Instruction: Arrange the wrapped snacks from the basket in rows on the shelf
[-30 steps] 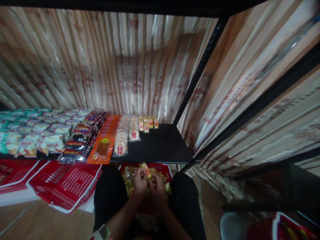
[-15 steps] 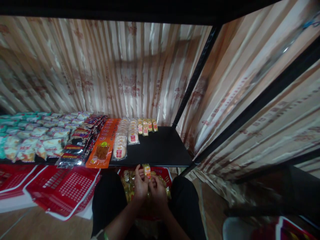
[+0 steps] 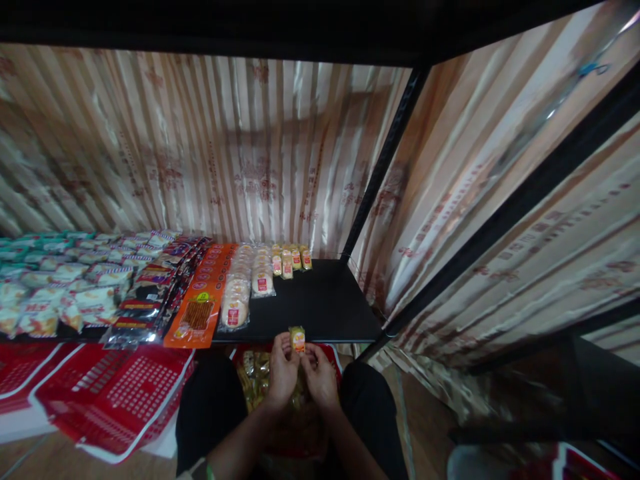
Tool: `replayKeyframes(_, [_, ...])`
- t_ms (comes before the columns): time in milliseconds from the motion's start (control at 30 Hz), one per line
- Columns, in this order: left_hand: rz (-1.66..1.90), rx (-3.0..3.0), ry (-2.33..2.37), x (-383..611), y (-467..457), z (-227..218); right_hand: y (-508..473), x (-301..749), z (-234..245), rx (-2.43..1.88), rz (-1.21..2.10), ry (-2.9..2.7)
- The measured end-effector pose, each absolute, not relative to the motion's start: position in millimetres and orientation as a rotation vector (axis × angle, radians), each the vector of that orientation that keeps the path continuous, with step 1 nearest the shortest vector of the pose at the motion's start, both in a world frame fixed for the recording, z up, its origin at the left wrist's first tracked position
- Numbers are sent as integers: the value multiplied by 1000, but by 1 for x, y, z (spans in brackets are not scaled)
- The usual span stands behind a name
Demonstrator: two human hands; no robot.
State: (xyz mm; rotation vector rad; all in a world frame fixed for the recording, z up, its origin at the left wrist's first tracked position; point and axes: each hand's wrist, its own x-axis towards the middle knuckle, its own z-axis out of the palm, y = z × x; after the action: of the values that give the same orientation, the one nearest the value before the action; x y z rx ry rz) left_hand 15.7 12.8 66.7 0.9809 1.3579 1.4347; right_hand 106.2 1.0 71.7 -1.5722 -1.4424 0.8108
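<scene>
My left hand (image 3: 283,370) and my right hand (image 3: 320,375) are close together just below the front edge of a black shelf (image 3: 325,303). Both pinch a small yellow snack packet (image 3: 297,339) with a red label, held upright between the fingertips. Under my hands a red basket (image 3: 334,357) on my lap holds several more yellow packets (image 3: 255,373). At the back of the shelf stands a short row of the same small packets (image 3: 290,260).
Left of that row lie round cakes in clear wrap (image 3: 237,300), orange flat packs (image 3: 200,307), dark packs (image 3: 150,293) and green-white bags (image 3: 45,287). Red baskets (image 3: 110,393) lie on the floor at left. A black upright post (image 3: 380,167) and striped curtain bound the shelf.
Both hands have risen from the basket toward the shelf's front edge, carrying the yellow packet with them. The view has tilted slightly.
</scene>
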Motion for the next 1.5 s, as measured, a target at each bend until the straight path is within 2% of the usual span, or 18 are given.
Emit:
replayKeyframes(433, [1470, 1160, 1446, 19, 40, 88, 38, 109, 81, -1461, 940, -1277])
replayKeyframes(1067, [1366, 1266, 1554, 24, 84, 89, 82, 113, 90, -1541, 685, -1332])
replayKeyframes(1500, [1267, 1391, 1673, 27, 111, 94, 115, 112, 92, -1667, 669, -1332])
